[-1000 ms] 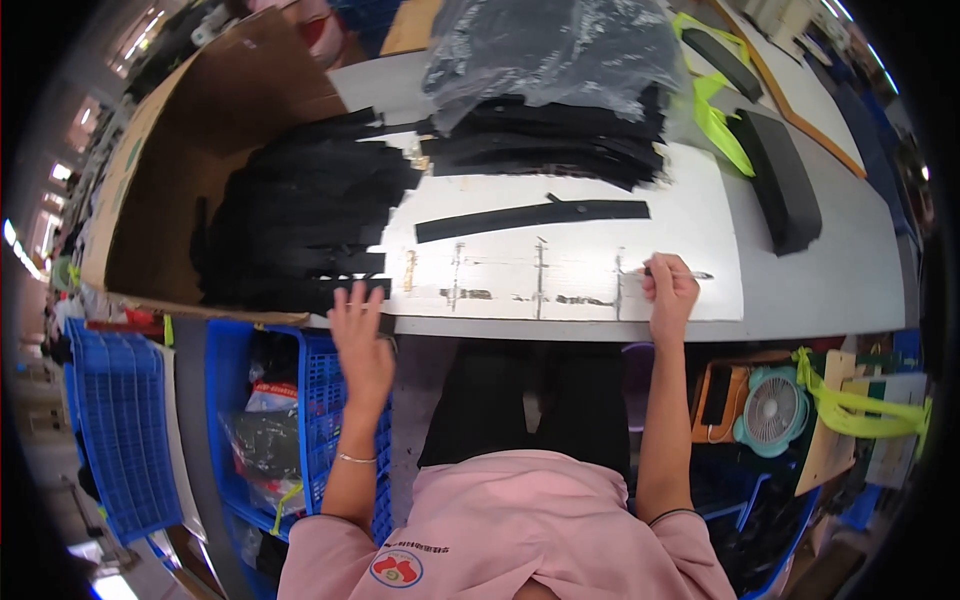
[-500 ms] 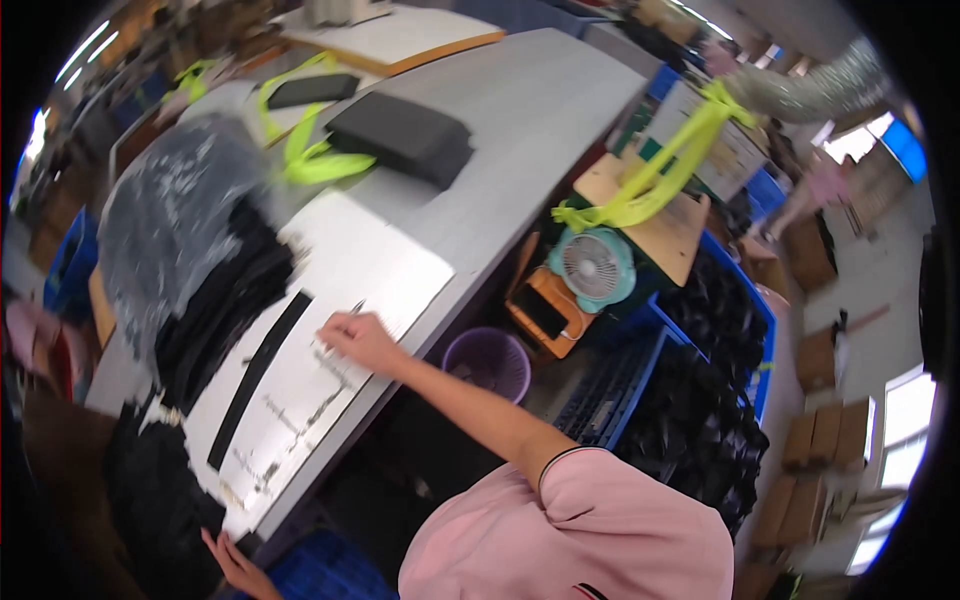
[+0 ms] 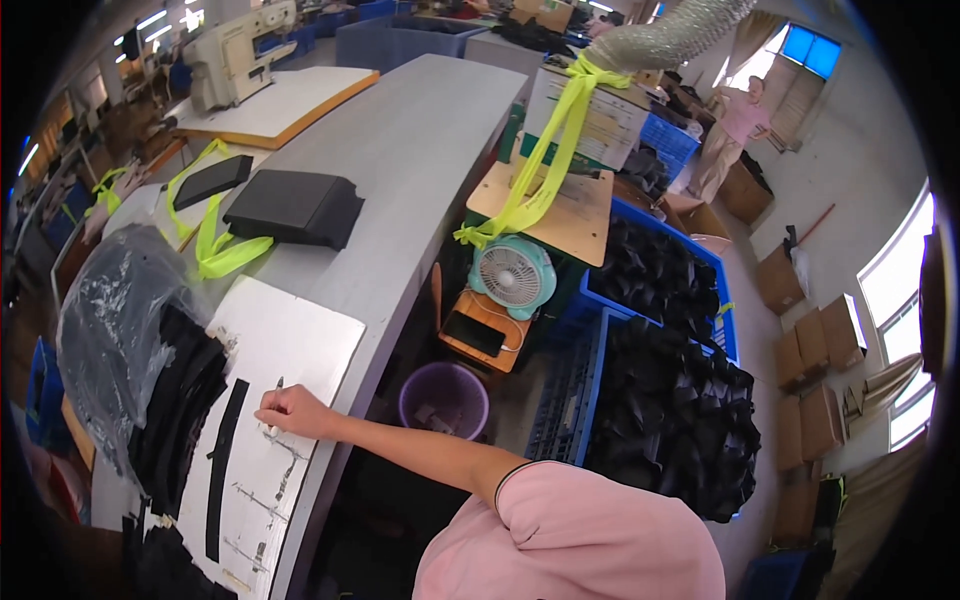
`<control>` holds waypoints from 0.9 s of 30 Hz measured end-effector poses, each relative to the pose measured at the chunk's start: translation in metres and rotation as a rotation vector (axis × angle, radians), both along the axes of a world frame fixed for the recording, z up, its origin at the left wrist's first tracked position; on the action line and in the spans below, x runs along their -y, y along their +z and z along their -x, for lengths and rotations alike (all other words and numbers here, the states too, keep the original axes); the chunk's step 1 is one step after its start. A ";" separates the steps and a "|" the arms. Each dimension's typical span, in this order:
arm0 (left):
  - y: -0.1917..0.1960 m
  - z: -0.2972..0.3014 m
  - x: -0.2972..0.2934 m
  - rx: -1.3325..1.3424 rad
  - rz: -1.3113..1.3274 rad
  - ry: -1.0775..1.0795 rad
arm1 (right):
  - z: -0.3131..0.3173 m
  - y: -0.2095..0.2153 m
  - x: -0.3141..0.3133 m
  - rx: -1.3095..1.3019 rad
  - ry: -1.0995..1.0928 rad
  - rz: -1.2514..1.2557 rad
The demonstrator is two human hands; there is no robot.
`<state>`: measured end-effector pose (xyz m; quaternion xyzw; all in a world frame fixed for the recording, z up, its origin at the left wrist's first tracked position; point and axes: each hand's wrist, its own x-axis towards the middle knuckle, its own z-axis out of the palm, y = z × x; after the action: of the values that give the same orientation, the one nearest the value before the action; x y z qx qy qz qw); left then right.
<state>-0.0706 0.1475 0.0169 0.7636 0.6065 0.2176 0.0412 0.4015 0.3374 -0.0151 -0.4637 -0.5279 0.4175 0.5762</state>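
My right hand [image 3: 293, 411] is closed around a slim pen [image 3: 280, 383], whose end sticks up above the fingers. The hand rests over a white board [image 3: 318, 335] on the grey table, just right of a long narrow black strip [image 3: 228, 470]. Dark pen lines and smudges mark the board along its near right side. To the left of the strip lies a stack of black fabric pieces [image 3: 180, 400], partly under a clear plastic bag [image 3: 118, 335]. My left hand is outside the view.
On the grey table [image 3: 420, 130] sits a black padded block [image 3: 295, 205] beside neon-yellow straps [image 3: 222, 255]. Right of the table are a purple bin [image 3: 445, 372], a teal fan [image 3: 513, 277] and blue crates [image 3: 575, 400] of black pieces. A person [image 3: 735, 130] stands far right.
The view has swung, so the table and board appear lower and further left. My left hand, earlier at the board's near corner, has gone out of view. My right hand still holds the pen.
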 end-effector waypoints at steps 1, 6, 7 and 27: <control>-0.012 -0.001 -0.006 0.038 -0.046 0.014 | -0.008 0.000 0.002 0.024 -0.010 0.005; -0.005 0.002 0.009 -0.408 -0.186 0.117 | -0.006 0.002 0.005 0.053 -0.022 -0.010; -0.009 0.006 0.002 -0.297 -0.142 0.035 | -0.008 0.002 0.007 0.076 -0.031 0.005; -0.001 -0.049 -0.040 0.252 -0.247 0.195 | -0.008 0.010 0.008 -0.103 -0.055 0.079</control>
<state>-0.0219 0.1871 0.0161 0.6671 0.6364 0.3872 0.0012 0.4094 0.3297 -0.0054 -0.4783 -0.4680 0.4453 0.5949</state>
